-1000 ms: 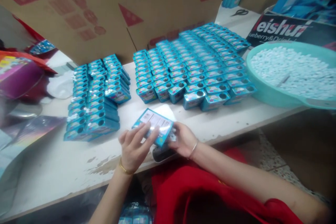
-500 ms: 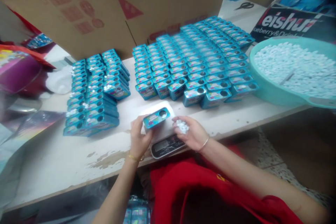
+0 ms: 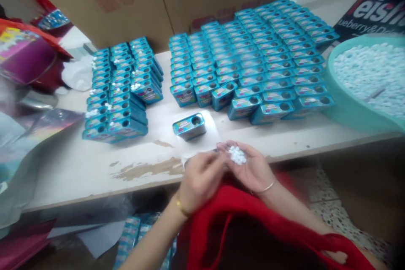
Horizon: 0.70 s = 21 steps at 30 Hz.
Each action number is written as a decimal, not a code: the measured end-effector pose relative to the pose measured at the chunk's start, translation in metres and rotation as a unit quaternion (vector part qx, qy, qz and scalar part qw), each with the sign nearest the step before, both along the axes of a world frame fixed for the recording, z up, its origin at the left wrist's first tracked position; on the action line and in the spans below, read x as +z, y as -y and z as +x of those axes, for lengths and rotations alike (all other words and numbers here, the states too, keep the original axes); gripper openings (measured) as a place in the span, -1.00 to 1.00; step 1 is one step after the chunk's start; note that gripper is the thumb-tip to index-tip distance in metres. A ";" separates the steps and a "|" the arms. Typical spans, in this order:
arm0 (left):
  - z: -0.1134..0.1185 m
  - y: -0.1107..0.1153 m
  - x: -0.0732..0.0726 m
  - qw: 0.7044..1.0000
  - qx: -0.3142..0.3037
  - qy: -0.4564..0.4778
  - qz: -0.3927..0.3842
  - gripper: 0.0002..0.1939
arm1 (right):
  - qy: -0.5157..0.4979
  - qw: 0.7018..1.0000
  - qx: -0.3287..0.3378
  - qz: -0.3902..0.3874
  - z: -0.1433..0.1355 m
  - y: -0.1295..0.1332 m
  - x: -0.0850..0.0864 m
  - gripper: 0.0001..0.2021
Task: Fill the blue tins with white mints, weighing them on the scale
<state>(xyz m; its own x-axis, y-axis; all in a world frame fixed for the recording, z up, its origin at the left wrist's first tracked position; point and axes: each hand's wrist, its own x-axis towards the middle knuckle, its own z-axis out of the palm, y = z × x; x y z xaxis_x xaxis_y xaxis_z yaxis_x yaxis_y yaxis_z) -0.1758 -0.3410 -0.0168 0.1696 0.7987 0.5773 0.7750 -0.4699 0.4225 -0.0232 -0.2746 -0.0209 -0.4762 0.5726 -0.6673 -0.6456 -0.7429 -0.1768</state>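
Observation:
In the head view, my right hand (image 3: 255,172) is palm up and cupped around a small heap of white mints (image 3: 236,155). My left hand (image 3: 202,177) reaches to the fingertips of the right, its fingers curled together; whatever they may pinch is hidden. Just beyond both hands, a blue mint tin (image 3: 189,126) with a round hole in its top stands on the white plate of a kitchen scale (image 3: 212,126). Neither hand touches that tin. My left hand covers most of the scale's front.
Rows of blue tins (image 3: 253,59) fill the table's back middle. Another block of tins (image 3: 122,93), several with mints on top, stands left. A turquoise basin (image 3: 335,97) of mints sits at right. A large cardboard box (image 3: 139,4) rises behind; the table edge (image 3: 95,196) runs in front.
My left hand has let go of the tin on the scale and moved right and nearer, to my right hand. The right hand still holds mints. The whole view has shifted.

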 end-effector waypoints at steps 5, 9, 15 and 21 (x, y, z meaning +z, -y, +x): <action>0.052 -0.004 -0.023 0.995 -0.020 -0.058 -0.074 -0.81 | 0.033 0.999 -0.018 -0.009 0.008 0.008 -0.004 -0.79; 0.059 -0.010 -0.028 0.986 -0.042 -0.089 -0.134 -0.78 | 0.050 0.999 -0.008 0.002 0.013 0.011 -0.006 -0.87; 0.059 -0.012 -0.029 0.987 -0.046 -0.105 -0.114 -0.79 | 0.043 0.999 -0.014 -0.008 0.013 0.013 -0.006 -0.85; 0.054 -0.016 -0.029 0.986 -0.043 -0.123 -0.101 -0.81 | 0.035 0.999 -0.011 -0.010 0.008 0.012 -0.010 -0.81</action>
